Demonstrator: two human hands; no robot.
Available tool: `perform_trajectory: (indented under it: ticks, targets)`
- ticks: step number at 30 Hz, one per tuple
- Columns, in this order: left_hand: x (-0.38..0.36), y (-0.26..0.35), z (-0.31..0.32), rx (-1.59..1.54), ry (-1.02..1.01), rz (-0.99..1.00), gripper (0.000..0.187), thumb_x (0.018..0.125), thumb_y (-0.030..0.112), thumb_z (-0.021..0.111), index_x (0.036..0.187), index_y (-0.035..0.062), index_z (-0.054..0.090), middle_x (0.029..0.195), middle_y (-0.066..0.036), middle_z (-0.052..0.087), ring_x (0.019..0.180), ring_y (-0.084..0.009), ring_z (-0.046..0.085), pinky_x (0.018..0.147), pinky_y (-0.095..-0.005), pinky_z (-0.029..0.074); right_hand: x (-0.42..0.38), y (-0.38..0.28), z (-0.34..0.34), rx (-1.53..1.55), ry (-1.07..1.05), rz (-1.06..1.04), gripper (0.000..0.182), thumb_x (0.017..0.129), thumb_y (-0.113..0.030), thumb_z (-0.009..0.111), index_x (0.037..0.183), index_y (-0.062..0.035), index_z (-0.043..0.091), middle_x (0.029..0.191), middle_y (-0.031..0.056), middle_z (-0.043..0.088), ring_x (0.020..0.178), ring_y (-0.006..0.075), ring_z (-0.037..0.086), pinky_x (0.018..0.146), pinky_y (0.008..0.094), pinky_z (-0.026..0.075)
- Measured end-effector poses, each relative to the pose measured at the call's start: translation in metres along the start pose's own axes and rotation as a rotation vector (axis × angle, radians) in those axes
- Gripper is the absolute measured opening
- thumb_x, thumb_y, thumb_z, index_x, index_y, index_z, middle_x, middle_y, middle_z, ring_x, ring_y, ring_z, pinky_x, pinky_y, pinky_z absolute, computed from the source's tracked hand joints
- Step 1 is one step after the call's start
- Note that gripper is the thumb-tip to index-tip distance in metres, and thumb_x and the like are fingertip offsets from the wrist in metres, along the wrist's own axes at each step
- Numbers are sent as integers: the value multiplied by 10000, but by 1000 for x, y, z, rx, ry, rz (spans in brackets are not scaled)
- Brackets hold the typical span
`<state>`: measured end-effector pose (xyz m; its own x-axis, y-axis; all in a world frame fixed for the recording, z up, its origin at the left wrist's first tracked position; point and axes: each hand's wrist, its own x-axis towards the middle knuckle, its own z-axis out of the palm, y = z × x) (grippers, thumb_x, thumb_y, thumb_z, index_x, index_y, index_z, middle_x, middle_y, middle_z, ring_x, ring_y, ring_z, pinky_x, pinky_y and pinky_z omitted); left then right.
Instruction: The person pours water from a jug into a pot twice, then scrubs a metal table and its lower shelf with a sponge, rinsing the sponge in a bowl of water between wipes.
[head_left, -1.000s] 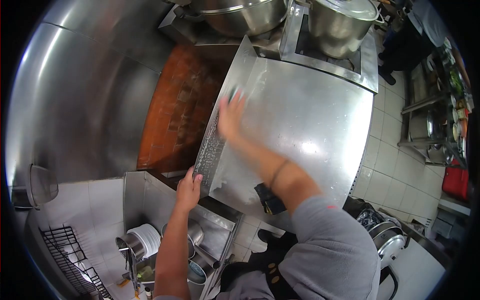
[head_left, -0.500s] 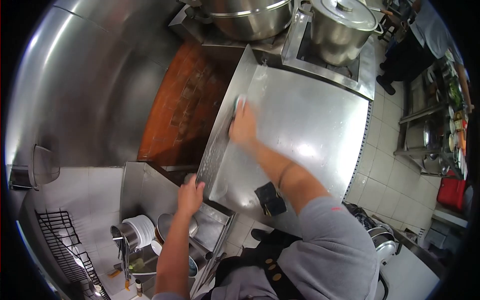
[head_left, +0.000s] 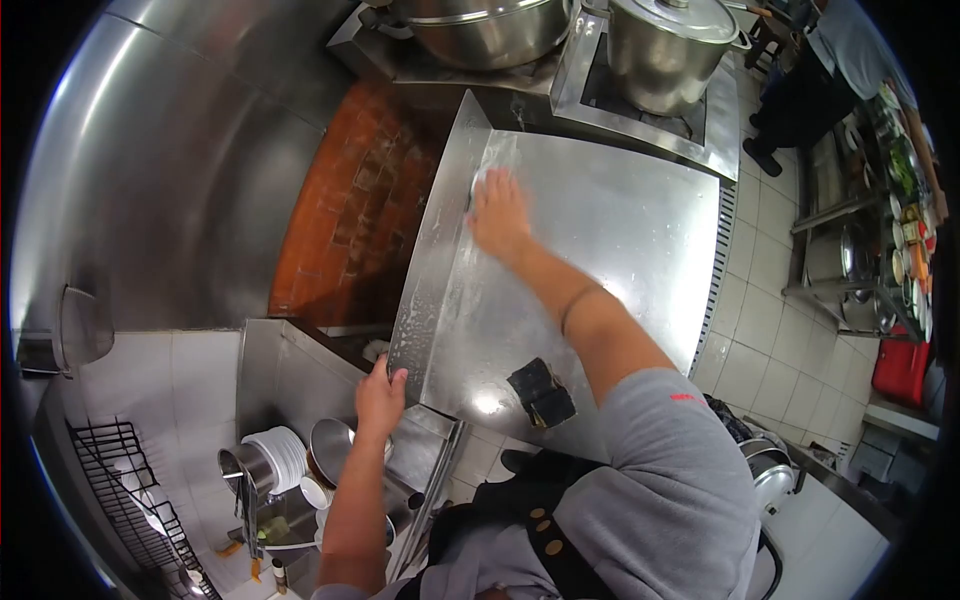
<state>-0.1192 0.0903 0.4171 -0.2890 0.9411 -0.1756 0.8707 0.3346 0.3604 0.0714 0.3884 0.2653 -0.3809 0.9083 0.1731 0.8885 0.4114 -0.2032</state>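
A stainless steel worktop [head_left: 610,260] with a raised splash edge [head_left: 440,230] lies before me, wet and streaked with suds. My right hand [head_left: 500,212] presses a small pale pad [head_left: 479,184] into the corner where worktop meets splash edge, near its far end. The fingers mostly cover the pad. My left hand [head_left: 381,398] grips the near end of the splash edge. A pale round thing [head_left: 375,350] sits just behind that hand, too small to name. A worn black pad [head_left: 541,392] lies on the near part of the worktop.
A large pot [head_left: 490,35] and a lidded stockpot [head_left: 668,60] stand on burners beyond. At lower left are stacked white plates [head_left: 275,458] and a wire rack [head_left: 130,490]. Another person [head_left: 815,90] stands at far right near stocked shelves [head_left: 850,240].
My right hand has slid a little farther along the splash edge, with fingers flatter over the pad. My left hand keeps its place on the edge. The view has shifted slightly.
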Motion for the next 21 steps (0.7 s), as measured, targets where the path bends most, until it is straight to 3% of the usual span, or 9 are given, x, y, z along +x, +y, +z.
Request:
perform_trajectory:
  ticks: [2, 5, 9, 12, 14, 17, 19, 21]
  targets:
    - [3, 0, 1, -15, -37, -13, 336, 965, 241, 633, 1261, 84, 610, 979, -247, 721, 937, -480, 672, 817, -551, 516, -60, -42, -8, -6, -217, -92, 807, 1014, -557, 453, 1580, 3, 321, 1658, 263, 241, 1554, 435, 165, 1265, 549, 94]
    - [1, 5, 0, -36, -30, -73, 342, 963, 227, 638, 1263, 66, 610, 982, -243, 723, 945, -477, 673, 829, -542, 516, -103, -50, -43, 130, -207, -229, 843, 1001, -591, 456, 1580, 6, 320, 1659, 256, 241, 1554, 444, 153, 1263, 556, 82]
    - [6, -5, 9, -98, -30, -13, 355, 963, 214, 638, 1273, 45, 604, 1004, -243, 723, 958, -472, 674, 841, -533, 517, 10, 32, -10, 5, 64, 90, 929, 965, -633, 485, 1598, 13, 273, 1663, 275, 216, 1565, 420, 138, 1268, 549, 43]
    - [3, -13, 9, -80, -28, -8, 366, 966, 200, 631, 1284, 22, 598, 1045, -254, 715, 988, -460, 673, 870, -517, 514, -5, 116, -14, -62, 251, 221, 943, 964, -664, 466, 1587, 20, 282, 1640, 310, 235, 1564, 431, 122, 1260, 561, 46]
    - [4, -9, 6, -106, -55, 1, 366, 971, 181, 627, 1286, 2, 587, 1050, -264, 711, 994, -460, 678, 867, -490, 521, -64, 166, -50, -9, 153, 296, 963, 936, -667, 526, 1592, -2, 288, 1660, 299, 185, 1564, 447, 96, 1264, 556, 50]
    - [7, -15, 7, -107, -48, 28, 371, 973, 159, 623, 1291, -26, 572, 1076, -277, 703, 1014, -461, 678, 879, -466, 524, -143, 228, -101, -152, 53, 470, 1023, 923, -698, 527, 1583, 41, 270, 1612, 376, 218, 1553, 470, 126, 1258, 552, 80]
    - [6, -13, 10, -99, -20, 44, 378, 971, 156, 622, 1293, -34, 567, 1096, -281, 698, 1027, -461, 673, 894, -468, 519, -157, 257, -123, -205, -40, 705, 1082, 940, -718, 487, 1568, 121, 215, 1600, 396, 224, 1545, 481, 143, 1262, 511, 86]
    - [6, -8, 4, -127, -60, 33, 432, 969, 184, 619, 1347, -14, 555, 1127, -275, 692, 1050, -469, 651, 928, -511, 494, -139, 256, -112, -227, -5, 758, 1031, 946, -684, 500, 1570, 96, 246, 1607, 378, 234, 1548, 475, 139, 1267, 501, 82]
